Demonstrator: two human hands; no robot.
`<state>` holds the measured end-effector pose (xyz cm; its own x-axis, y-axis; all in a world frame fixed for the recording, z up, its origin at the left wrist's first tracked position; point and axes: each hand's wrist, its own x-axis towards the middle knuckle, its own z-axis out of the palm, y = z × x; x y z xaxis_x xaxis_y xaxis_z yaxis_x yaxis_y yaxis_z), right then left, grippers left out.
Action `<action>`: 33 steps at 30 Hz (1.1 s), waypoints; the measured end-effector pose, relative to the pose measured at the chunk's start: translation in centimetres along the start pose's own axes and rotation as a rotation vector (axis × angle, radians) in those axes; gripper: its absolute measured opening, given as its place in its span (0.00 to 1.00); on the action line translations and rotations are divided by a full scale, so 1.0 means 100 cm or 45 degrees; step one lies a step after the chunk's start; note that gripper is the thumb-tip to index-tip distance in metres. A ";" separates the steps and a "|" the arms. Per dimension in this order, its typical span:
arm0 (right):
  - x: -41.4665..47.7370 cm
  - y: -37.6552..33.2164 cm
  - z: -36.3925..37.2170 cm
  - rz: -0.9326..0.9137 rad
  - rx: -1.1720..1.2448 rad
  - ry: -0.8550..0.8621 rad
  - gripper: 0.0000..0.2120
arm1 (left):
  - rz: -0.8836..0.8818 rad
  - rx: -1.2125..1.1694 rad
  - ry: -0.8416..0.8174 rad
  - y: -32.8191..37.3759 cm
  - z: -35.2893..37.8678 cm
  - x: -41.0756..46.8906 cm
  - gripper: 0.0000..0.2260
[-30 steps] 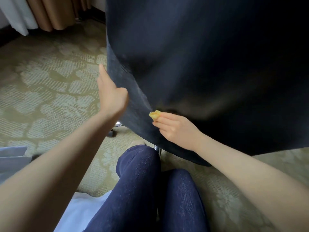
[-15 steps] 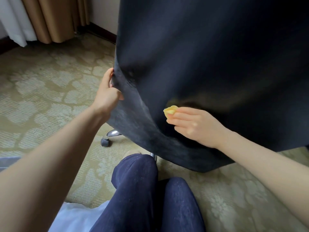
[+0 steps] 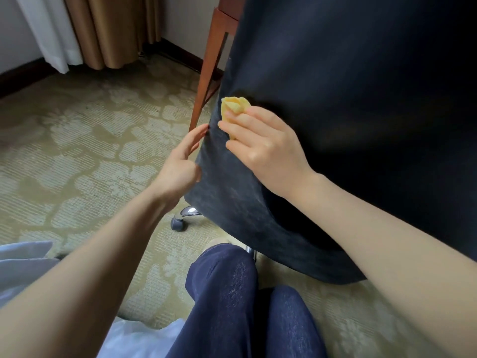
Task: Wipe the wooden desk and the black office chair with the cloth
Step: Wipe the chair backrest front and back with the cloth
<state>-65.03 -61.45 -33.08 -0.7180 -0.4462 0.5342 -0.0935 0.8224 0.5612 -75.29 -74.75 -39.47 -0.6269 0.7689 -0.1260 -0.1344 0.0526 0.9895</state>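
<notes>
The black office chair (image 3: 348,112) fills the right of the view, its fabric back turned toward the person, with a wooden desk (image 3: 210,63) leg just behind. The left hand (image 3: 180,164), fingers loosely extended, rests against the chair's edge, probably steadying it on its caster (image 3: 177,224). The right hand (image 3: 263,148) presses the bunched yellow cloth (image 3: 233,107) flat to the fabric for wiping.

Right hand (image 3: 265,148) presses cloth (image 3: 233,105) on chair (image 3: 335,99).

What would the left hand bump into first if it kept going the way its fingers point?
Probably the wooden desk leg. The left hand points up along the black chair's edge, though depth is unclear.
</notes>
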 end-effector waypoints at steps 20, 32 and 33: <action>-0.113 -0.023 -0.045 -0.399 0.126 -0.754 0.06 | -0.077 0.128 -0.093 -0.002 0.011 -0.042 0.41; -0.013 0.013 -0.112 -0.192 -0.068 -0.004 0.06 | -0.097 -0.014 -0.127 -0.004 0.029 -0.077 0.39; -0.008 0.011 -0.108 -0.160 -0.095 0.044 0.06 | -0.102 -0.022 -0.134 -0.004 0.029 -0.078 0.39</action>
<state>-57.11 -64.01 -26.09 -0.6794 -0.5571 0.4776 -0.1288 0.7313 0.6698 -68.15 -78.91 -38.73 -0.5297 0.8254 -0.1953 -0.1941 0.1061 0.9752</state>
